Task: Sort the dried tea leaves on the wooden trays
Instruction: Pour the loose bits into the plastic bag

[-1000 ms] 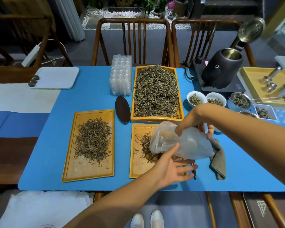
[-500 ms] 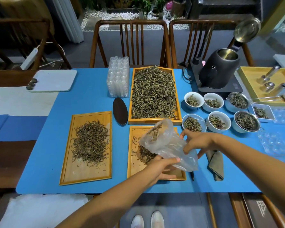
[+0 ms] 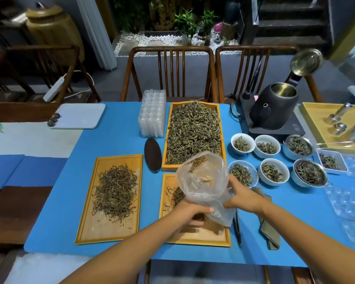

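A clear plastic bag (image 3: pixel 203 179) with a few tea leaves inside is held up over the near middle wooden tray (image 3: pixel 195 236). My left hand (image 3: pixel 190 213) grips the bag's lower left part. My right hand (image 3: pixel 241 196) grips its right side. Part of that tray's small leaf pile (image 3: pixel 177 195) is hidden behind the bag and my hands. The left wooden tray (image 3: pixel 86 228) carries a loose heap of dark leaves (image 3: pixel 115 191). The far tray (image 3: pixel 223 152) is full of greenish dried leaves (image 3: pixel 194 130).
Several bowls of tea leaves (image 3: pixel 273 171) stand right of the trays, a black kettle (image 3: pixel 274 105) behind them. A stack of clear plastic containers (image 3: pixel 152 113) and a dark oval scoop (image 3: pixel 152 154) sit left of the far tray. A folded cloth (image 3: pixel 270 230) and dark tweezers (image 3: pixel 238 230) lie near the front edge.
The bag has been raised and turned more upright, its open mouth now upward. My right hand came down from above the bowls to the bag's right side; my left hand closed on its bottom.
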`<state>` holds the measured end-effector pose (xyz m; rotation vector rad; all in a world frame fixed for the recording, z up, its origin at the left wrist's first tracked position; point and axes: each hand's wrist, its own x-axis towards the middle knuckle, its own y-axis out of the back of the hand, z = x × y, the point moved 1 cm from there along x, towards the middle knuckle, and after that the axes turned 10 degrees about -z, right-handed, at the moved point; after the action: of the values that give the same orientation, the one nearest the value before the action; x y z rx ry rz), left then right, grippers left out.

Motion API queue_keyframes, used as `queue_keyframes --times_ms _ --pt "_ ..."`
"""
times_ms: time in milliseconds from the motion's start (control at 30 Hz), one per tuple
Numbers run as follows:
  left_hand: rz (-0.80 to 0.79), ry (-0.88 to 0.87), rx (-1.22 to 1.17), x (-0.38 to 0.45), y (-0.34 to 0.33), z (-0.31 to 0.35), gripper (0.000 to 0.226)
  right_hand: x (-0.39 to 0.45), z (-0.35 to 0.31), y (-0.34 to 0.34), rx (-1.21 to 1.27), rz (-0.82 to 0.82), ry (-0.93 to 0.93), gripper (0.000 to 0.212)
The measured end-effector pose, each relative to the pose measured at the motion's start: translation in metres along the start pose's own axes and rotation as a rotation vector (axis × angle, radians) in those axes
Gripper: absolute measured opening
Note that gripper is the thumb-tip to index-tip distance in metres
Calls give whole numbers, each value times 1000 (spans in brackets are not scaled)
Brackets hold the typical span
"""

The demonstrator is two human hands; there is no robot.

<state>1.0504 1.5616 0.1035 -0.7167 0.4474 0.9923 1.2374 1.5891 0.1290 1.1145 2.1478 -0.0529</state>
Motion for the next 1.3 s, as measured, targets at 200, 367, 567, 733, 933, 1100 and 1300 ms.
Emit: queue_keyframes --times_ms 200,367,567,733,933,1100,1300 --pt "120 -69 69 -1 16 28 42 20 -27 3 -21 28 88 86" --pt "181 -97 63 -4 44 50 39 52 -58 -1 -53 12 97 66" --pt "238 -84 11 -7 103 82 39 105 -103 -15 -46 -7 115 62" --pt "333 -97 10 -2 165 104 37 157 -142 -31 12 -15 156 59" --pt "438 -167 212 11 223 133 30 209 -168 -44 38 -17 225 65" --pt "421 -354 536 5 263 151 16 238 -174 -52 -5 -14 250 71" --pt "512 -187 914 25 298 159 19 253 -157 -54 11 -39 121 66"
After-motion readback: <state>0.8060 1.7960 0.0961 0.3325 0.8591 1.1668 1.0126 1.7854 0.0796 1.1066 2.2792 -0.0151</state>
